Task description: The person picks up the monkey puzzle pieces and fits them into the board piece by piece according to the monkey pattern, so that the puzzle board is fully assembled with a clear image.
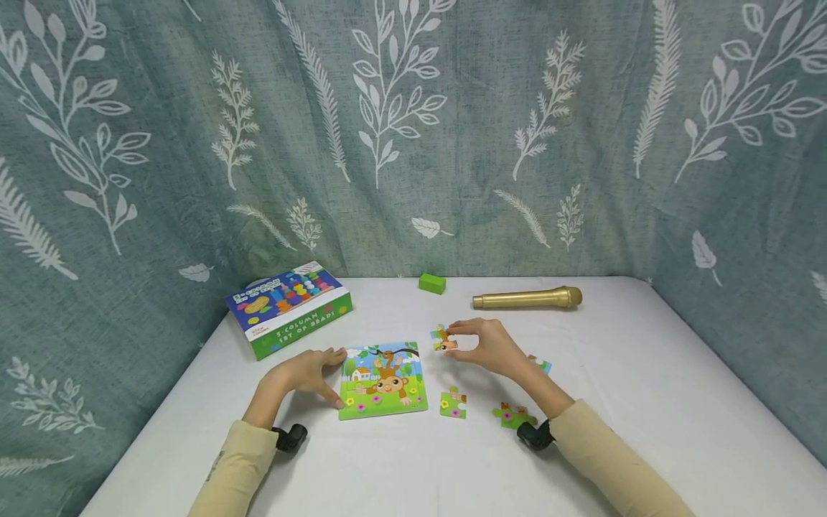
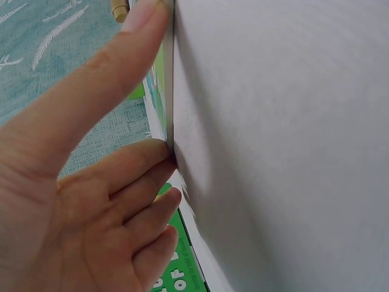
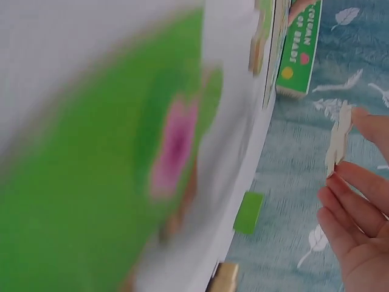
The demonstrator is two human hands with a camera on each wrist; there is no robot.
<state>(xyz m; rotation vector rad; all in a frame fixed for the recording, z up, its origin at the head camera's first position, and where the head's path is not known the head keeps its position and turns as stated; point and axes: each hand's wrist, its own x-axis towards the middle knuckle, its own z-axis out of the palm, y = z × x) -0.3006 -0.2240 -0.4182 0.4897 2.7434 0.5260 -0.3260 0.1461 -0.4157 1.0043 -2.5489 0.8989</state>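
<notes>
The two hands were well apart over the white table [image 1: 400, 467]. The left hand [image 1: 306, 370] was spread along the left side of the monkey picture board [image 1: 388, 384], thumb touching its near left corner and fingertips the far left one; the board lay flat, just left of the middle. The right hand [image 1: 487, 347] had a small puzzle piece [image 1: 443, 341] pinched between thumb and fingers, held up off the table beyond the board's far right corner, printed side up. Just right of the board lay a yellow-flowered piece [image 1: 454, 403]; farther right was a green piece [image 1: 510, 416], partly behind the black wrist camera [image 1: 535, 436] on the right arm, and beyond that forearm a blue-edged piece [image 1: 541, 365] peeked out, mostly hidden. At the far left sat the bead-set box [image 1: 300, 327], angled, well clear of the board. A green block [image 1: 432, 283] stood near the far edge, and to its right a gold microphone [image 1: 526, 298] lay sideways, its head pointing right.
</notes>
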